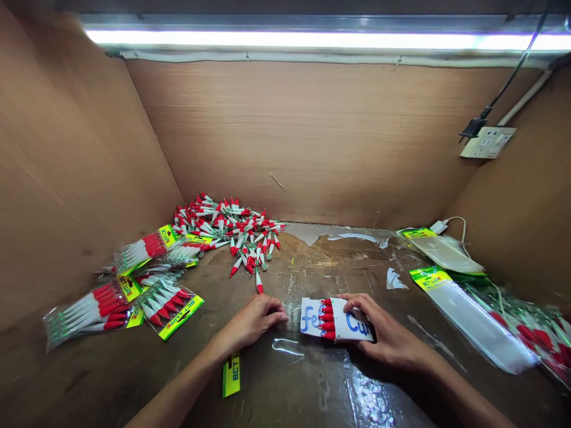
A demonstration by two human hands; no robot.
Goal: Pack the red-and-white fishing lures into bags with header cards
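My right hand rests on the table with its fingers curled over a white card marked with blue letters. A row of red-tipped lures lies across the card's left part. My left hand lies just left of the card, fingers closed together and pointing at it; whether it holds anything is hidden. A clear sleeve lies flat between and below the hands. A yellow label shows under my left forearm.
A loose heap of red-and-white lures sits at the back left. Filled packs with yellow headers lie at the left. Empty bags with yellow-green headers lie at the right, by more lures. Wooden walls enclose the table; a socket is at the right.
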